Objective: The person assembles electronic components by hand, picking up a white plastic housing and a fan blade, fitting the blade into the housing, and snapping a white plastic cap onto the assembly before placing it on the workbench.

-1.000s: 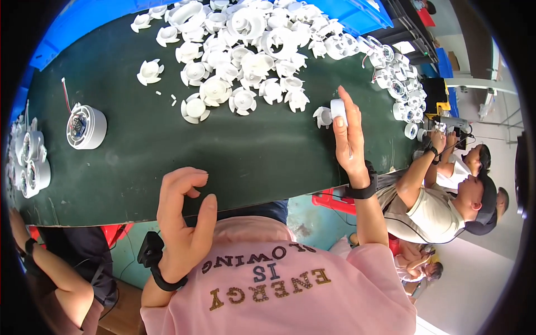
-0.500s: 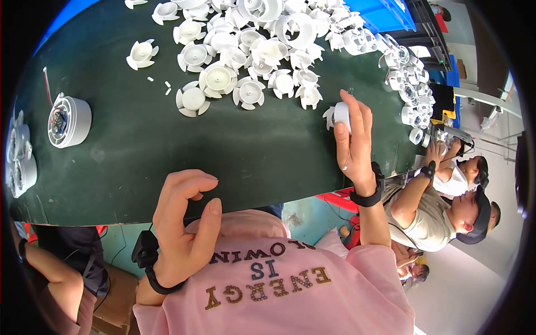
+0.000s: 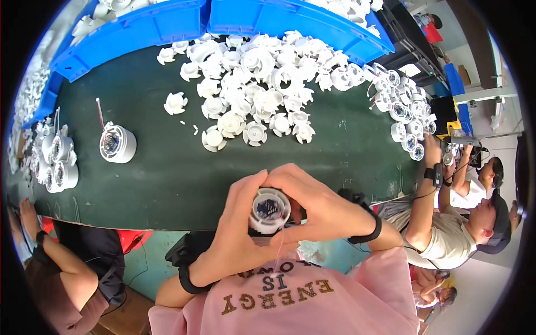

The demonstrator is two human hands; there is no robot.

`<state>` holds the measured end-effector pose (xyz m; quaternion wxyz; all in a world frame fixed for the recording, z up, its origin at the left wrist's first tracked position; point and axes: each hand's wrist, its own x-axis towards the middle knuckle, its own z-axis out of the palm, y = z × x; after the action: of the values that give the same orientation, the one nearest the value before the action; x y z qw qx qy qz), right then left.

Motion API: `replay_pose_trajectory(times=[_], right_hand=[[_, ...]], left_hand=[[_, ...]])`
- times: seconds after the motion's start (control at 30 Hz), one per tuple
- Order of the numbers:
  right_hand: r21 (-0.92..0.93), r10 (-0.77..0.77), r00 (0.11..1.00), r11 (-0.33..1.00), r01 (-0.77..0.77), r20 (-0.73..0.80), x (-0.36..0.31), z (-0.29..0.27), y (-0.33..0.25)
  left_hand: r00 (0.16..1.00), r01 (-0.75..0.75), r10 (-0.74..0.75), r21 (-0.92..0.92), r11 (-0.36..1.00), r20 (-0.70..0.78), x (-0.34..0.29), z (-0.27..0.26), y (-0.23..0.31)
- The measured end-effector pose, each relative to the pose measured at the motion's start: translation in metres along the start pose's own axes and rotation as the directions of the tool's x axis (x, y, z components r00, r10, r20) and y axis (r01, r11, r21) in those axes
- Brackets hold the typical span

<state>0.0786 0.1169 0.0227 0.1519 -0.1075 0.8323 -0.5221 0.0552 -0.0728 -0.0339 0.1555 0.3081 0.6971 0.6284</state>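
Between my two hands is a round white fan unit [image 3: 269, 211], just over the table's front edge, its open face showing a dark circuit board. My left hand [image 3: 230, 237] is closed around its left side, and my right hand [image 3: 314, 204] grips it from the right, fingertips nearly meeting at the far side. Thin pale wires [image 3: 280, 248] hang from the unit towards my shirt. Farther off, loose white fan impellers [image 3: 255, 133] lie heaped on the dark green table [image 3: 184, 190]. A single similar unit [image 3: 118, 144] with upright wires stands to the left.
Blue bins [image 3: 134, 33] filled with white parts line the far side. Stacked fan units [image 3: 58, 159] stand at far left, with another cluster [image 3: 403, 109] at right. Small white pegs [image 3: 195, 129] lie beside the impellers. Co-workers sit at right, and another person's arm [image 3: 67, 268] shows at left.
My right hand has come in from the right side of the table, and my left hand has moved up and right. Both now hold the fan unit together. The view has shifted, showing more bins.
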Motion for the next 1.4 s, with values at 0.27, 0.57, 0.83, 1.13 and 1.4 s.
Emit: replay_pose_trajectory(times=[0.27,0.57,0.83,1.13,1.4], right_hand=[[-0.229,-0.025,0.910,0.970,-0.077,-0.413,0.079,-0.041,0.075],[-0.467,-0.238,0.684,0.868,-0.169,-0.689,0.086,-0.048,0.074],[-0.618,-0.032,0.869,0.716,-0.324,-0.494,0.092,-0.077,0.086],[-0.349,-0.162,0.761,0.933,-0.090,-0.629,0.043,-0.089,0.086],[0.356,0.100,0.799,0.923,0.149,-0.594,-0.043,-0.068,0.062]], left_hand=[[0.832,0.450,-0.554,-0.562,0.694,-0.019,0.012,0.007,-0.008],[0.984,0.116,-0.038,0.455,0.883,-0.177,0.007,0.021,0.006],[0.926,-0.377,0.263,0.674,0.635,0.270,0.056,0.026,0.028],[0.796,-0.595,0.295,0.594,0.542,0.528,0.116,0.020,-0.008],[0.982,-0.180,0.145,0.377,0.909,0.120,0.122,0.008,-0.010]])
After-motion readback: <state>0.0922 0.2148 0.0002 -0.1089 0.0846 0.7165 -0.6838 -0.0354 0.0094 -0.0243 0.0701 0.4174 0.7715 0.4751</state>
